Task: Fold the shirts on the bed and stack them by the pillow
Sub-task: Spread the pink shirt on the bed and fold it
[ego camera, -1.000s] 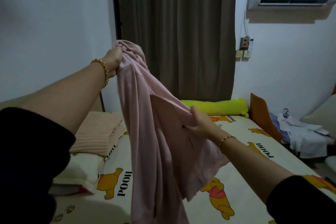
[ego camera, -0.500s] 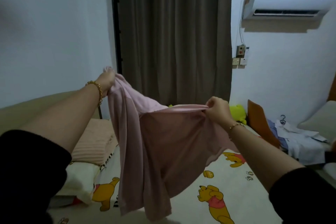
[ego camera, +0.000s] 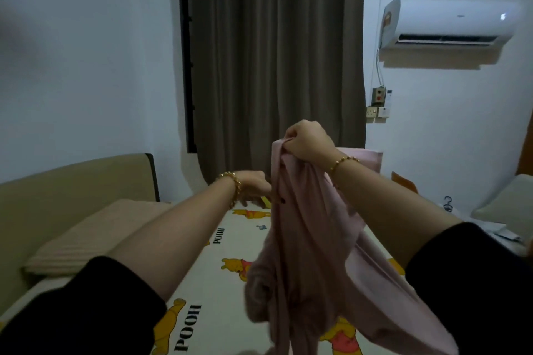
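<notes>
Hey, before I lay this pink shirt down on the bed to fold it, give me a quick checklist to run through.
1. Right hand grips the pink shirt at its top: ok.
2. Left hand holds the shirt: cannot tell, it is blurred at the shirt's edge.
3. Shirt spread flat: not ok, it hangs bunched.
4. Bed sheet lies beneath the shirt: ok.
5. Pillow in view at the left: ok.

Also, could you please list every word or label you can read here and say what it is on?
"POOH": near print on the bedsheet.
"POOH": far print on the same bedsheet.
Air conditioner badge: too small to read.
</notes>
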Motion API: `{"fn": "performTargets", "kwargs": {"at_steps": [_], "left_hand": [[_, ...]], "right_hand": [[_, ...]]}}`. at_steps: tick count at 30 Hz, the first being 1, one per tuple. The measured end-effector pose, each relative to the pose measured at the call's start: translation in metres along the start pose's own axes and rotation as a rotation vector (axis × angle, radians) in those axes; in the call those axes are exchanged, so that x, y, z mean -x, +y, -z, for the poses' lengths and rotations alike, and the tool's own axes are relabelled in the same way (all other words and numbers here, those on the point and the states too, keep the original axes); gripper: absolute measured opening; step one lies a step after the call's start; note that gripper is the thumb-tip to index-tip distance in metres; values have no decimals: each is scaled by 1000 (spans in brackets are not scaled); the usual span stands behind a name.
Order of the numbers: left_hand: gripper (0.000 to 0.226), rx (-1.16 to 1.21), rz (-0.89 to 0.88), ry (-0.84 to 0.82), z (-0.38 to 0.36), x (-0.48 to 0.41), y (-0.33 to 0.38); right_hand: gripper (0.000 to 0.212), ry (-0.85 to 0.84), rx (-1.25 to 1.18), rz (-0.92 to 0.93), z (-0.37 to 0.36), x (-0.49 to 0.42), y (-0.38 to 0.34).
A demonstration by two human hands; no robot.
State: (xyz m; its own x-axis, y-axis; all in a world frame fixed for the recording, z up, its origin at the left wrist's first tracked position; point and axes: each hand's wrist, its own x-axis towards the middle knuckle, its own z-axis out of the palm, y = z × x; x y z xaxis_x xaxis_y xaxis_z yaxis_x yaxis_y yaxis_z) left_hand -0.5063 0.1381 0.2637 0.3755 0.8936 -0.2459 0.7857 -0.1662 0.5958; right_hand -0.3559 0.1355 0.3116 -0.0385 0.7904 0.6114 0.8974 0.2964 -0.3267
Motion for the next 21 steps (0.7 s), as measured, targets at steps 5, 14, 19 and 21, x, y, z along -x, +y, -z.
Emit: {"fn": "performTargets", "kwargs": {"at_steps": [5, 14, 19, 21], "left_hand": [[30, 58, -90, 131, -35, -28, -9], [18, -76, -128, 716, -10, -35, -42], [22, -108, -183, 1014, 73, 4, -42], [24, -174, -228, 1087, 96, 19, -30]], "right_hand": [[14, 77, -63, 20, 35, -10, 7], [22, -69, 244, 125, 116, -2, 47], [41, -233, 478, 104, 105, 18, 77], [29, -150, 542, 122, 90, 19, 85]]}}
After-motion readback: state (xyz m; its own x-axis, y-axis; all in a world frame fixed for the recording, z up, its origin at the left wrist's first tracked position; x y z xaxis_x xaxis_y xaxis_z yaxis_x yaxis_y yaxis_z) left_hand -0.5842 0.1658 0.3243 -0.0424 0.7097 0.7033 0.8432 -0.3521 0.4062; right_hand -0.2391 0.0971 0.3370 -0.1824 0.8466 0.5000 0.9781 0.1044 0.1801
